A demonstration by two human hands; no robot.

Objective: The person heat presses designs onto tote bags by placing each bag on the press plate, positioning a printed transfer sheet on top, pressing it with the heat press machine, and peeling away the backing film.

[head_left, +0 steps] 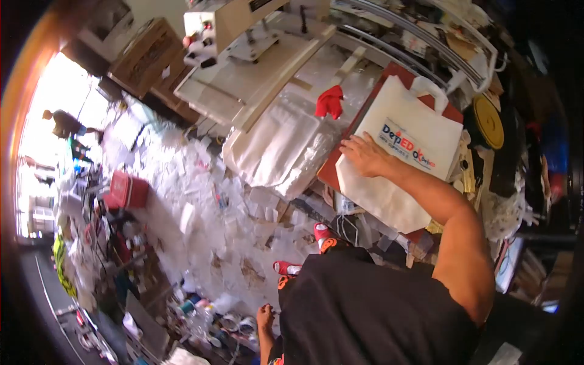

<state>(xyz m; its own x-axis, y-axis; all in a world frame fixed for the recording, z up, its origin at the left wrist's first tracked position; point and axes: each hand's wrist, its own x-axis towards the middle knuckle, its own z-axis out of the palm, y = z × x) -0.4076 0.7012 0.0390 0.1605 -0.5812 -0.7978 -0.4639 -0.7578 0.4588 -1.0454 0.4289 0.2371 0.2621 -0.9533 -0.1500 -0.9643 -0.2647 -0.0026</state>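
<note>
A white bag with printed lettering (398, 176) lies on a red-brown board (331, 173), its handle loop toward the top. My right hand (365, 155) rests on the bag's left part, fingers spread and nothing gripped. Low in the view, my left hand (265, 317) hangs beside my body with its fingers curled. Whatever it may hold is too small to make out. Left of the board is a stack of white bags in clear plastic (274, 146). A red cloth (330, 102) lies above that stack.
A machine (225, 24) with a pale worktable (213, 88) stands at the top. Plastic scraps (201, 201) cover the floor around my red slippers. A red cooler box (128, 190) is at the left, and another person (66, 123) is near the bright opening. Metal rails (420, 36) curve at the upper right.
</note>
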